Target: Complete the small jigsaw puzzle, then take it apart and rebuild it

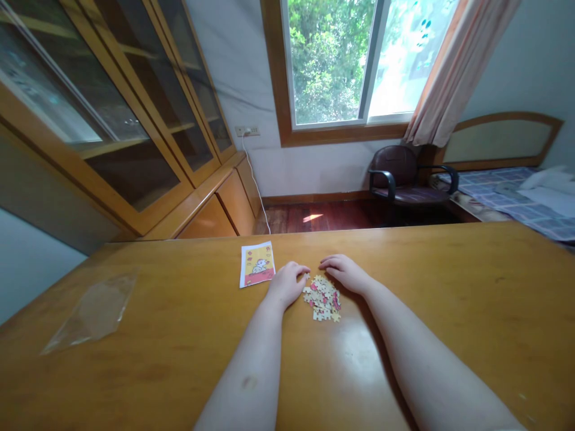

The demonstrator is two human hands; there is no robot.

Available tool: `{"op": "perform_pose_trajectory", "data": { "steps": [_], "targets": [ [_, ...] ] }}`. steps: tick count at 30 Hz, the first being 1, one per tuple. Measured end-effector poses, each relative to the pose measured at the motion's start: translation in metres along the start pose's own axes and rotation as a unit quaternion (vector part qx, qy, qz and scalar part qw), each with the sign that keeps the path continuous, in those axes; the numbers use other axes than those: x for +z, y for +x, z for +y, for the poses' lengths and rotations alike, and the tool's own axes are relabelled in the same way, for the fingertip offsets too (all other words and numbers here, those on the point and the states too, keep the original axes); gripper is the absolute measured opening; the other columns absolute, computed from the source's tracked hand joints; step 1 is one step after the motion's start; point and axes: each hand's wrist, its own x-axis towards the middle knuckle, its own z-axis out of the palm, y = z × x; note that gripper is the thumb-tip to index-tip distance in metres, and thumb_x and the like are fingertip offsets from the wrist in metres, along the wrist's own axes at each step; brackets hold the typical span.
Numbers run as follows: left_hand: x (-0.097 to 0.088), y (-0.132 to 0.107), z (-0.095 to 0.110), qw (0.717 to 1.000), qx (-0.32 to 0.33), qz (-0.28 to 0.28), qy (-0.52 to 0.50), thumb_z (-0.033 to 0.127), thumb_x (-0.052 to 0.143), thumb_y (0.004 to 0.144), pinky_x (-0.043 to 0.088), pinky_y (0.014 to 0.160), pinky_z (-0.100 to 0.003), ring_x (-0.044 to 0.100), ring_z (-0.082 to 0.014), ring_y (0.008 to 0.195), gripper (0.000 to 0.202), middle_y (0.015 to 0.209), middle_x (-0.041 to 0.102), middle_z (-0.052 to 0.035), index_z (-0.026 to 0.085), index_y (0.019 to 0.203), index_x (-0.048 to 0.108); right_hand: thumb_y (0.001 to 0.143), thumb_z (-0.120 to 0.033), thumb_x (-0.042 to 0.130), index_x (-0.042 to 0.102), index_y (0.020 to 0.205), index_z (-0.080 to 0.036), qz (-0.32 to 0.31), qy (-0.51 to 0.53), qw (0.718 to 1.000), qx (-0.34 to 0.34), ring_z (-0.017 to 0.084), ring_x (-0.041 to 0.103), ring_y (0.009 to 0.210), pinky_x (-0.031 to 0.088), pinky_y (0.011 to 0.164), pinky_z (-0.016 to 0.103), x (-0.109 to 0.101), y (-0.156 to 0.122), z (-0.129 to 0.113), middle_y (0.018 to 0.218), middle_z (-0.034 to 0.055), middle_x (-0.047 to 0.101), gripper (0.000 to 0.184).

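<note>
A small heap of loose jigsaw pieces [322, 297], cream, yellow and red, lies on the wooden table [449, 299]. My left hand [287, 282] rests at the heap's left edge with fingers curled, the fingertips touching a piece at the top. My right hand [345, 271] lies just right of the heap's top, fingers bent and pointing left, near the pieces. Whether either hand pinches a piece is too small to tell. A yellow and red picture card [257, 264] lies flat just left of my left hand.
A clear plastic bag [92, 311] lies flat at the table's left. Beyond the table stand glass-door wooden cabinets [135, 131], a dark office chair [404, 179] under the window, and a bed [516, 191] at the right.
</note>
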Motion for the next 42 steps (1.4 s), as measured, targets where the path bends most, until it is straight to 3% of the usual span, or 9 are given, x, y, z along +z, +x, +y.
{"op": "perform_pose_trajectory", "data": {
  "steps": [7, 13, 18, 21, 25, 34, 38, 42],
  "targets": [
    [0.000, 0.004, -0.001, 0.999, -0.013, 0.021, -0.027, 0.022, 0.055, 0.085, 0.047, 0.081, -0.028, 0.062, -0.0168, 0.091, 0.016, 0.095, 0.066, -0.0022, 0.023, 0.089, 0.070, 0.085, -0.020, 0.053, 0.074, 0.097, -0.022, -0.001, 0.014, 1.000, 0.008, 0.023, 0.060, 0.107, 0.041, 0.101, 0.041, -0.002, -0.001, -0.002, 0.110, 0.0062, 0.069, 0.025],
    [-0.004, 0.005, -0.002, 0.997, -0.062, 0.039, -0.010, 0.016, 0.053, 0.084, 0.047, 0.085, -0.029, 0.062, -0.0181, 0.093, 0.023, 0.096, 0.069, -0.0033, 0.023, 0.090, 0.074, 0.079, -0.018, 0.058, 0.075, 0.093, -0.022, 0.012, 0.035, 0.999, 0.013, 0.023, 0.062, 0.103, 0.042, 0.100, 0.040, 0.000, 0.000, -0.002, 0.106, 0.0063, 0.070, 0.022],
    [-0.005, 0.004, 0.001, 0.995, -0.081, 0.048, -0.016, 0.008, 0.048, 0.079, 0.047, 0.087, -0.028, 0.062, -0.0179, 0.098, 0.032, 0.103, 0.068, -0.0038, 0.022, 0.095, 0.072, 0.073, -0.012, 0.055, 0.077, 0.089, -0.024, -0.007, 0.067, 0.997, 0.021, 0.022, 0.060, 0.104, 0.041, 0.101, 0.038, -0.003, -0.002, -0.003, 0.107, 0.0055, 0.069, 0.030],
    [-0.004, 0.003, 0.000, 0.995, -0.083, 0.053, -0.011, 0.008, 0.047, 0.077, 0.047, 0.084, -0.029, 0.061, -0.0183, 0.095, 0.029, 0.098, 0.068, -0.0030, 0.022, 0.087, 0.071, 0.069, -0.012, 0.055, 0.078, 0.087, -0.025, -0.034, 0.075, 0.996, 0.025, 0.023, 0.058, 0.108, 0.039, 0.102, 0.039, -0.006, -0.003, -0.004, 0.112, 0.0059, 0.067, 0.032],
    [-0.003, 0.003, -0.002, 0.996, -0.077, 0.046, -0.006, 0.012, 0.047, 0.078, 0.046, 0.080, -0.029, 0.061, -0.0178, 0.089, 0.025, 0.092, 0.067, -0.0017, 0.023, 0.075, 0.069, 0.068, -0.015, 0.055, 0.079, 0.082, -0.026, -0.061, 0.086, 0.994, 0.012, 0.024, 0.057, 0.108, 0.036, 0.103, 0.042, -0.008, -0.003, -0.004, 0.115, 0.0054, 0.067, 0.030],
    [-0.003, 0.001, 0.001, 0.998, -0.056, 0.032, -0.010, 0.011, 0.047, 0.079, 0.046, 0.082, -0.029, 0.061, -0.0177, 0.093, 0.029, 0.097, 0.069, -0.0012, 0.024, 0.086, 0.071, 0.074, -0.022, 0.056, 0.078, 0.088, -0.024, -0.078, 0.101, 0.992, 0.001, 0.025, 0.057, 0.113, 0.031, 0.108, 0.045, -0.008, -0.001, -0.005, 0.110, 0.0060, 0.071, 0.026],
    [-0.003, 0.000, 0.006, 0.999, -0.006, 0.040, -0.003, 0.012, 0.048, 0.081, 0.045, 0.090, -0.031, 0.059, -0.0191, 0.099, 0.032, 0.101, 0.068, -0.0030, 0.025, 0.097, 0.072, 0.075, -0.024, 0.059, 0.077, 0.095, -0.024, -0.065, 0.081, 0.995, -0.013, 0.025, 0.060, 0.108, 0.034, 0.105, 0.044, -0.008, -0.001, -0.006, 0.114, 0.0072, 0.069, 0.026],
    [-0.001, -0.002, 0.009, 0.998, 0.051, 0.029, 0.007, 0.012, 0.051, 0.080, 0.039, 0.101, -0.037, 0.053, -0.0206, 0.112, 0.035, 0.116, 0.064, -0.0009, 0.031, 0.096, 0.074, 0.074, -0.018, 0.058, 0.077, 0.093, -0.025, -0.042, 0.073, 0.996, 0.007, 0.024, 0.059, 0.108, 0.038, 0.103, 0.041, -0.007, -0.003, -0.006, 0.113, 0.0055, 0.069, 0.028]
  ]
}}
